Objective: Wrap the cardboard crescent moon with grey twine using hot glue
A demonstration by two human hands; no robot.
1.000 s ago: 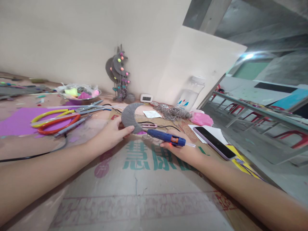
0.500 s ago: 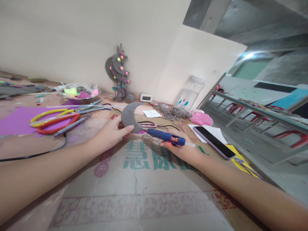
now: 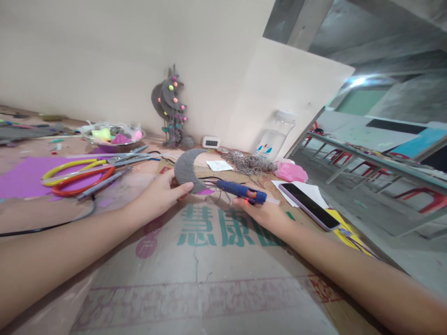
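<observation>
Centrally, grey crescent (image 3: 187,172): one, yarn-wound, horns pointing to the right; held up over the cardboard sheet (image 3: 167,270) on the desk (image 3: 35,211).
Left-hand grip (image 3: 171,190): closed about the crescent's lower left edge, thumb across the front, fingers mostly hidden behind.
Crescent, handling: probably light, with a stiff core under a soft wrapping; not slippery by its look, though the windings could shift if rubbed.
Crescent, best hold: the broad outer curve, pinched front to back; the narrow horns look the weaker parts.
Blue glue gun (image 3: 240,189): one, nozzle near the lower horn; contact cannot be made out. Likely rigid, smooth and hot at the nozzle, so best held by the handle.
Right-hand grip (image 3: 260,209): wrapped round the gun from behind and below; the handle itself is hidden.
Red light (image 3: 247,200): one, lit, at the gun's underside.
Yarn tangle (image 3: 249,164): grey, loose, beyond the gun.
Phone (image 3: 309,206): dark screen, right side.
</observation>
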